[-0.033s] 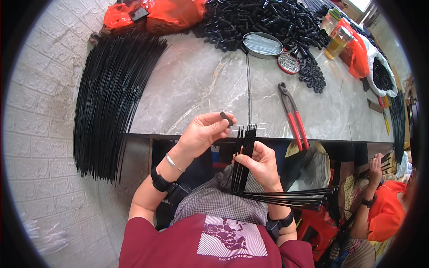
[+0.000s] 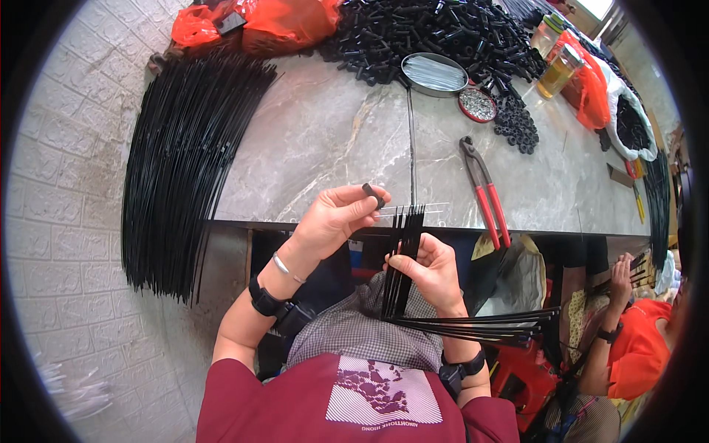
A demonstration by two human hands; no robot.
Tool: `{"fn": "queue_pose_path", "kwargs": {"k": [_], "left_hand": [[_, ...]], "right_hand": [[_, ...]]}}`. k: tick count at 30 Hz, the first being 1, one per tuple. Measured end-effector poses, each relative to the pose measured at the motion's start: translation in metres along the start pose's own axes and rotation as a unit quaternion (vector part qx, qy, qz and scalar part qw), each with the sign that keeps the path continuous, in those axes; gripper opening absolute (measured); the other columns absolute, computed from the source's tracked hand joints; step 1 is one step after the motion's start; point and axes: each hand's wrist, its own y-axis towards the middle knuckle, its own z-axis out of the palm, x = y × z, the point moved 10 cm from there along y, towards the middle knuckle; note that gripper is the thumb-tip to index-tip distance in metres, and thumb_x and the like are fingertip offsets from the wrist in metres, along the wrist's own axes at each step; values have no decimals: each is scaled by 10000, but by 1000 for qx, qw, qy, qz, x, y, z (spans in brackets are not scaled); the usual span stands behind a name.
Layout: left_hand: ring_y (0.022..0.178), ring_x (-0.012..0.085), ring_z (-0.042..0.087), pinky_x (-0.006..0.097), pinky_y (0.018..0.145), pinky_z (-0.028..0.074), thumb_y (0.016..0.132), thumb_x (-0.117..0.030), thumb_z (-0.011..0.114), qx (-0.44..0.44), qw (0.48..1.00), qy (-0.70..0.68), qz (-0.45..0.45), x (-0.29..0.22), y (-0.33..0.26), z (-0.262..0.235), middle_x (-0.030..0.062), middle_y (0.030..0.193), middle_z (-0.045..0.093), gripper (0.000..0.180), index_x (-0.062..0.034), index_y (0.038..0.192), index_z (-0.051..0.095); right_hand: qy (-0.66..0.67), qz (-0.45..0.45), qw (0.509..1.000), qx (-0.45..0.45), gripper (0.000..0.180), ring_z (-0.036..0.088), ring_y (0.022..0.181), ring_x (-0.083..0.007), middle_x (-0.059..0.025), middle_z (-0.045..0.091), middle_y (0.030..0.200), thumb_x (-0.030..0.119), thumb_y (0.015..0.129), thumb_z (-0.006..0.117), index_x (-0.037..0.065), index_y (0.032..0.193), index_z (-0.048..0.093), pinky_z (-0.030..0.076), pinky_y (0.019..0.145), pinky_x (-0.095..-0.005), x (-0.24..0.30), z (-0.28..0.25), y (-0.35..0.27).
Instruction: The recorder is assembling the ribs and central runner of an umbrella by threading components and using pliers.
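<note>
The left hand (image 2: 332, 221) pinches a small black tube (image 2: 373, 196) just above the table (image 2: 325, 140) edge; the right hand (image 2: 432, 269) holds black rods (image 2: 402, 258) upright beside it, red-handled pliers (image 2: 484, 192) nearby.

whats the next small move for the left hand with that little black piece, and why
Probably bring the left hand slightly right and slide the small black cap over the thin wire that pokes out through the black ribs' tops. The cap is pinched at the fingertips, just short of the wire's near end, while the right hand holds the rib bundle upright and steady.
</note>
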Motion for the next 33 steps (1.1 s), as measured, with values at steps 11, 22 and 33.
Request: {"fn": "queue_pose_path", "kwargs": {"k": [11, 22, 33], "left_hand": [[809, 182, 695, 251, 718, 592, 933, -117, 592, -10, 999, 17, -33, -1, -2, -2, 170, 997, 684, 230, 32, 1102, 636], [768, 207, 703, 262, 659, 601, 918, -99, 610, 0, 999, 21, -36, 6, 1, -1, 165, 919, 693, 205, 40, 1066, 640], [717, 178, 697, 250, 628, 590, 923, -107, 607, 11, 996, 79, -50, 5, 6, 1, 148, 859, 695, 208, 52, 1053, 646]], "right_hand": [[-7, 8, 1000, 2, 169, 653, 793, -117, -77, 676, 889, -28, 830, 677, -27, 979, 596, 545, 729, -246, -1, 2, 2], [-10, 16, 1000, 11, 176, 644, 779, -100, -60, 674, 882, -19, 825, 689, -18, 978, 602, 537, 718, -234, -4, 2, 2], [-6, 16, 1000, 18, 188, 643, 784, -98, -57, 671, 878, -16, 822, 693, -23, 982, 594, 538, 728, -239, -7, 3, 4]]}}
